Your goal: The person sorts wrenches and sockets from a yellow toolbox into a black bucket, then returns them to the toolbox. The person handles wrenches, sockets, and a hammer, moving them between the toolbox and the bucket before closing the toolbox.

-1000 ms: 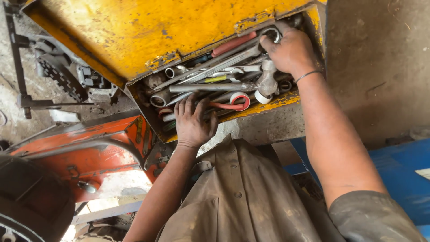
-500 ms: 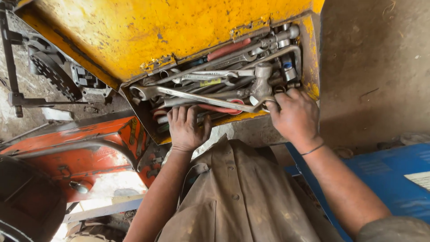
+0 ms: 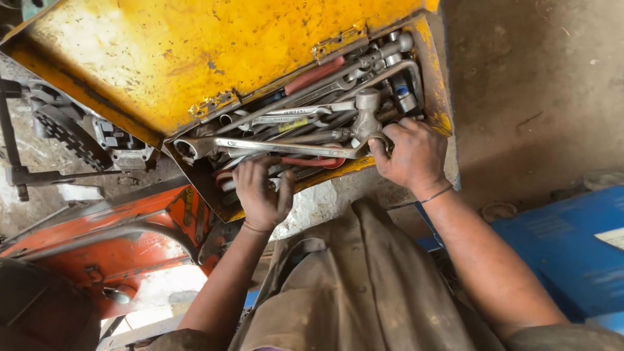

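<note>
Here the person leans over an open yellow metal toolbox (image 3: 195, 71), its scratched lid tilted up on the far side and its tray crammed with steel tools. The right hand (image 3: 409, 156) is at the near right corner of the tray, fingers curled around the ring end of a long silver wrench (image 3: 273, 147), which lies slantwise across the top of the other tools, its other end reaching toward the left side of the box. Just beyond that hand stands a short steel socket piece (image 3: 367, 114), and behind it a bent steel bar (image 3: 390, 68) runs along the box's right wall. A red-handled tool (image 3: 314, 75) lies against the far edge under the lid. The left hand (image 3: 263, 192) rests at the near edge of the tray, fingers spread and pressed into the tools there; whether it grips anything I cannot tell. A red-orange machine body (image 3: 117, 234) sits to the left below the box, and a blue surface (image 3: 565, 253) lies to the right
</note>
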